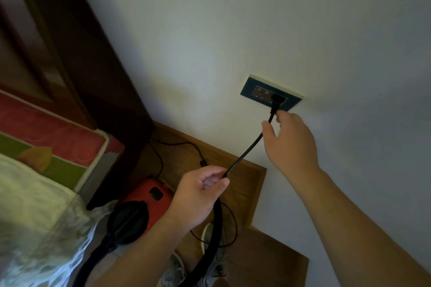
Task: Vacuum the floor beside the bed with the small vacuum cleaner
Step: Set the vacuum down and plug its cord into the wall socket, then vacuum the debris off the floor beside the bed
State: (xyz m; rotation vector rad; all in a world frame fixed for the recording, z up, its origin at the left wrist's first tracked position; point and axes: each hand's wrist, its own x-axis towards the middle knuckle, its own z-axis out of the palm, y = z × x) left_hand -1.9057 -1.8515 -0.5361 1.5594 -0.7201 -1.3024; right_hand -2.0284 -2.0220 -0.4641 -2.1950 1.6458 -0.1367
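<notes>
Two hands were up near the wall (233, 18) when I looked through the head camera. The left hand (200, 193) had its grip closed on the black cord (247, 151), with thumb and curled fingers pinching it where it entered the fist. From there the cord ran taut up to the plug (277, 100), which sat in the blue-framed wall socket (251, 91).

The right hand (289, 140) reached to just below the plug, with the thumb on one side of the cord and the forefinger on the other. Whether that grip actually squeezed the cord I could not tell from this angle.

Below the left hand, the small vacuum cleaner (151, 196), red with a black round end, stood on the wooden floor (245, 184) close beside the corner of the bed (58, 147). Its thick black hose (215, 228) curved down past the left wrist toward the bottom edge. More thin black cable lay in loops on the floor between the vacuum cleaner and the wall. A pair of pale shoes (210, 237) showed under the hose. Dark wooden panelling (81, 53) rose behind the bed.
</notes>
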